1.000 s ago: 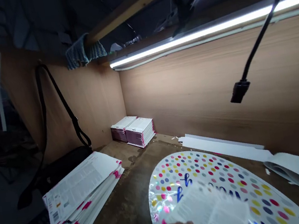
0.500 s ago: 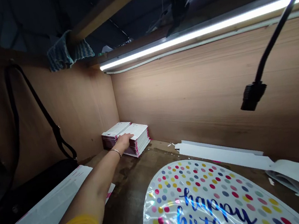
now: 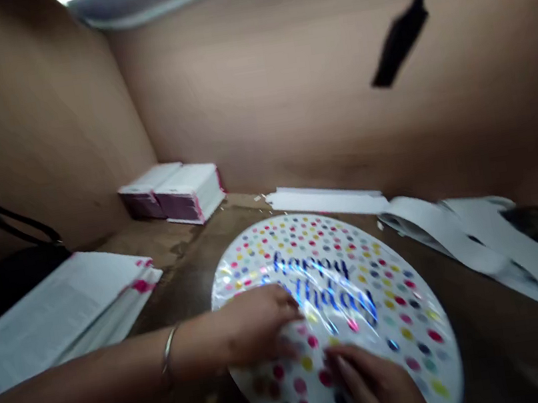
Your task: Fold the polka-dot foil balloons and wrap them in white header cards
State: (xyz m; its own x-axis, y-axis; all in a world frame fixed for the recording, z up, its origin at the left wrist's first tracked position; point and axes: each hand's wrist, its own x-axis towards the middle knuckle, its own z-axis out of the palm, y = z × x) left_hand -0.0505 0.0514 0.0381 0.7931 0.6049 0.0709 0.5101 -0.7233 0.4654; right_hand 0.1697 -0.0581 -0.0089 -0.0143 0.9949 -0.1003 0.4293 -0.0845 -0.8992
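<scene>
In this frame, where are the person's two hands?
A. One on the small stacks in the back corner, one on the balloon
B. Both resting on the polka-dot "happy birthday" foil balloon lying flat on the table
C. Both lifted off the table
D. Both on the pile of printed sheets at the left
B: the left hand and the right hand both lie on the near part of the flat foil balloon, apart from the corner stacks.
</scene>
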